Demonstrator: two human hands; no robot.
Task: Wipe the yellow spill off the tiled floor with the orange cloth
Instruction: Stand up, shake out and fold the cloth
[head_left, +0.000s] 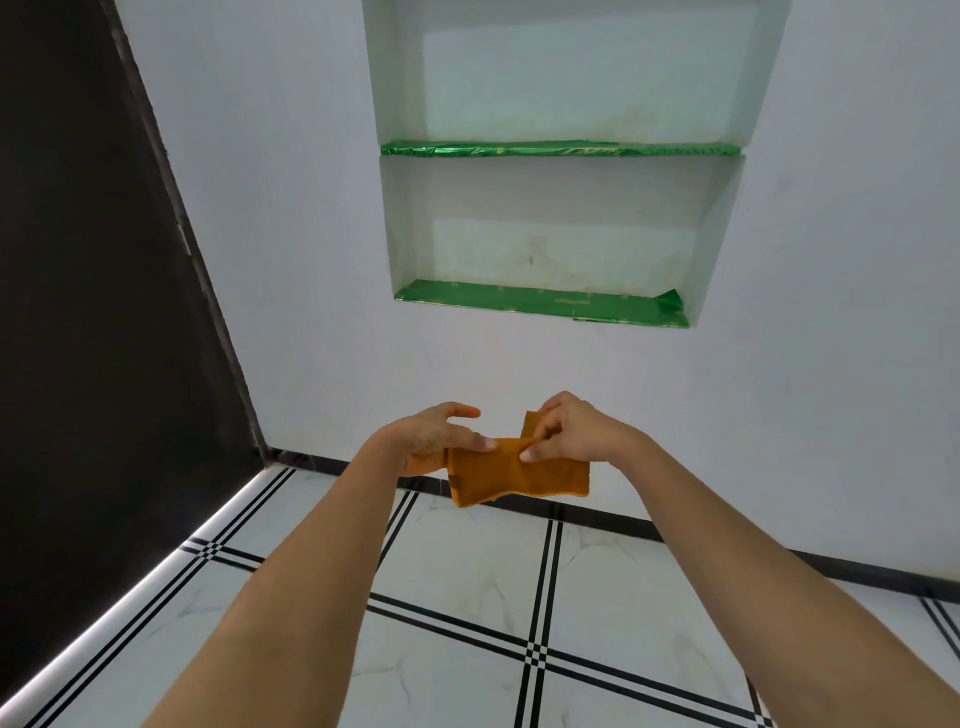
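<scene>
The orange cloth (514, 475) is folded into a thick rectangle and held in the air in front of the white wall, well above the floor. My left hand (434, 434) supports its left end, thumb on top and the other fingers spread. My right hand (569, 431) pinches the cloth's upper right corner between thumb and fingertips. The white tiled floor (457, 566) with black double lines lies below my forearms. No yellow spill shows on the visible tiles.
A wall niche (561, 228) with two green-lined shelves is set in the white wall ahead. A dark panel or door (93, 312) fills the left side. A black skirting strip (675, 525) runs along the wall's foot.
</scene>
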